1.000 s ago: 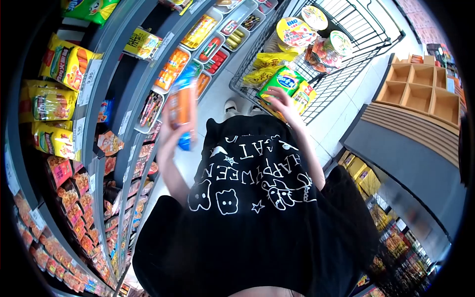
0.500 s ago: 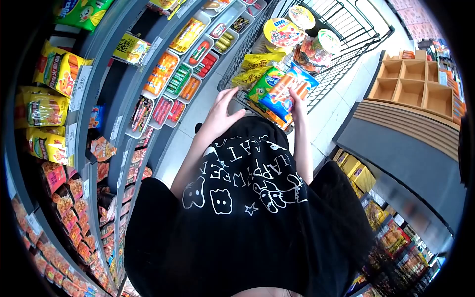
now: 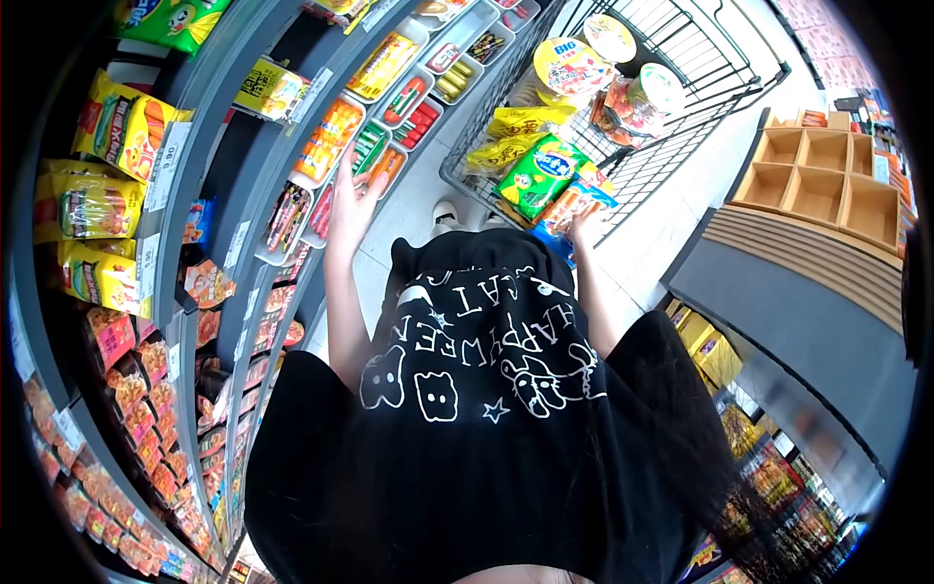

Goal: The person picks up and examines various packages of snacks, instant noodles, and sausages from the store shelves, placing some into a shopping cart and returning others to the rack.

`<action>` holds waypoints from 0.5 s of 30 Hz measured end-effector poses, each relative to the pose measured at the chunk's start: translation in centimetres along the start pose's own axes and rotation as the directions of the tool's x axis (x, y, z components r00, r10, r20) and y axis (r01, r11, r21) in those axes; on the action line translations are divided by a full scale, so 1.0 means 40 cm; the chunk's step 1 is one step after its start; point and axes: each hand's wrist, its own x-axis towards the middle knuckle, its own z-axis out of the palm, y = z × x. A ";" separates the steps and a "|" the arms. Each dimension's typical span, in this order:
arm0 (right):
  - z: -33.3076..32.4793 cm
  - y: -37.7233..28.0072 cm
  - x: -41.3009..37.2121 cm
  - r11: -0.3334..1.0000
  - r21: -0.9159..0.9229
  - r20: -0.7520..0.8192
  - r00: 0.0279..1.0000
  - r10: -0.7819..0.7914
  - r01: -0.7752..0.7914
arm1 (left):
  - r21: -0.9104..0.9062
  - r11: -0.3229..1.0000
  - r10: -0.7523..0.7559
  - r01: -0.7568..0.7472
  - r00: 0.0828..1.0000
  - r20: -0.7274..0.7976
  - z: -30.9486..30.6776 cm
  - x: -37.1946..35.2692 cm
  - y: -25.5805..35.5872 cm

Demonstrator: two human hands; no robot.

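Observation:
My left hand [image 3: 356,200] is over the bins on the left shelf, fingers apart, holding nothing I can see. Beneath and beside it are a bin of orange-wrapped sausages [image 3: 387,167] and a bin of green-wrapped sticks [image 3: 369,144]. At the near end of the shopping cart [image 3: 467,178], my right hand [image 3: 587,230] grips the edge of a blue sausage packet [image 3: 574,207], which stands tilted so that its front is partly turned away; my fingertips are hard to see. Against it leans a green snack bag [image 3: 543,175] inside the cart.
Yellow bags [image 3: 516,136], a BIG noodle cup [image 3: 570,68] and other cups lie deeper in the cart. Price-tagged shelves with yellow sausage packs [image 3: 122,127] run along my left. On the right stands a counter [image 3: 778,282] with a wooden compartment box [image 3: 817,175].
My left hand has moved left from the cart's near edge to the shelf bins. The blue sausage packet has lowered and tilted with my right hand, uncovering more of the green bag.

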 end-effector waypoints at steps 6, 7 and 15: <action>-0.030 -0.076 -0.041 0.899 -0.156 0.004 0.910 -0.414 0.410 | -0.020 1.000 0.001 -0.001 1.000 -0.015 -0.013 -0.025 -0.051; 0.005 -0.047 -0.041 0.915 -0.068 0.103 0.915 -0.390 0.398 | -0.008 1.000 -0.010 0.010 1.000 -0.008 -0.013 -0.030 -0.064; 0.037 -0.032 -0.042 0.912 -0.152 0.137 0.922 -0.363 0.381 | 0.246 0.968 0.014 0.036 0.980 -0.199 -0.079 -0.039 -0.110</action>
